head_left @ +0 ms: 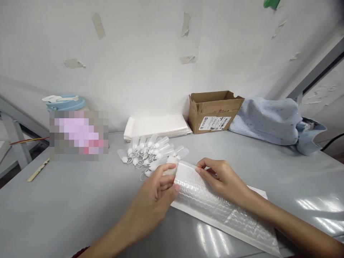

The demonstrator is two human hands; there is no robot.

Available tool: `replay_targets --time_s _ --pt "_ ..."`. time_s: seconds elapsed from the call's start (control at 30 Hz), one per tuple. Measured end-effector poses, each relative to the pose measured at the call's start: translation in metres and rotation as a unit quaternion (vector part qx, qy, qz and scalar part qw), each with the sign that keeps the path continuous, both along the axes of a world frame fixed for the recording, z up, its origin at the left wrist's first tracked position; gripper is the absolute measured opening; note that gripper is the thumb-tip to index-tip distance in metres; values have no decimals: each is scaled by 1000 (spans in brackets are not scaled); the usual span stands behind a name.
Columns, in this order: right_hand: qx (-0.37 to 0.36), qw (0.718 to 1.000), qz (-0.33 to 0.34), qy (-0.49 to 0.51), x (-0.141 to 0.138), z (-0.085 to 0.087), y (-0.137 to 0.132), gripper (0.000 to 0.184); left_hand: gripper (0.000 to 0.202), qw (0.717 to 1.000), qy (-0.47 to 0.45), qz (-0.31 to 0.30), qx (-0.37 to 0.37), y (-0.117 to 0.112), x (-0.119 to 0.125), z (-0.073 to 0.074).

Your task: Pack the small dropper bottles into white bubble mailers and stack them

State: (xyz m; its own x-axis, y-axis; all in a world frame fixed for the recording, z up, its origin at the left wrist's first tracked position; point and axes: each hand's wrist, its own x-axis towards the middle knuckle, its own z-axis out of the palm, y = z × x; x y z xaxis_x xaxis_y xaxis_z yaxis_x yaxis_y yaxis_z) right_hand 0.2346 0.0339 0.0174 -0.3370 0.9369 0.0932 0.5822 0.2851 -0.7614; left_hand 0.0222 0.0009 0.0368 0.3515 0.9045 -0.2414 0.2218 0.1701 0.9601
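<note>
A long strip of clear bubble wrap (212, 200) lies slantwise over a white backing sheet (264, 247). My right hand (221, 177) pinches its upper edge between thumb and fingers. At the strip's left end, my left hand (161, 193) curls round it, thumb on the bubbles and index finger on a small whitish flap (171, 166). Whether that flap belongs to the wrap, I cannot tell. Just beyond my left hand is a loose heap of small white pieces (146, 152) with clear, flat blades and thin cords.
Behind the heap lies a stack of white padded sheets (161, 125) against the wall. An open cardboard box (212, 116) and a pale blue speckled cloth (268, 120) stand to its right. At left are a light-blue-topped container (66, 103), a blurred-out patch and a thin wooden strip (38, 170).
</note>
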Motion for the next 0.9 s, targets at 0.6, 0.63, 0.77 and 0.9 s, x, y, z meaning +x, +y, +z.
replay_targets --time_s 0.6,0.63,0.77,0.9 --pt "-72 994 -62 63 -1 5 -5 25 28 942 148 186 238 5 -7 -10" --pt "-71 992 -72 74 -1 6 -4 25 32 924 159 229 263 7 -8 -10" --pt "-112 977 -91 155 -1 5 -7 26 56 950 47 260 170 14 -11 -8" --pt "-224 932 -57 280 -5 3 -11 23 41 995 -45 91 -10 17 -9 -7"
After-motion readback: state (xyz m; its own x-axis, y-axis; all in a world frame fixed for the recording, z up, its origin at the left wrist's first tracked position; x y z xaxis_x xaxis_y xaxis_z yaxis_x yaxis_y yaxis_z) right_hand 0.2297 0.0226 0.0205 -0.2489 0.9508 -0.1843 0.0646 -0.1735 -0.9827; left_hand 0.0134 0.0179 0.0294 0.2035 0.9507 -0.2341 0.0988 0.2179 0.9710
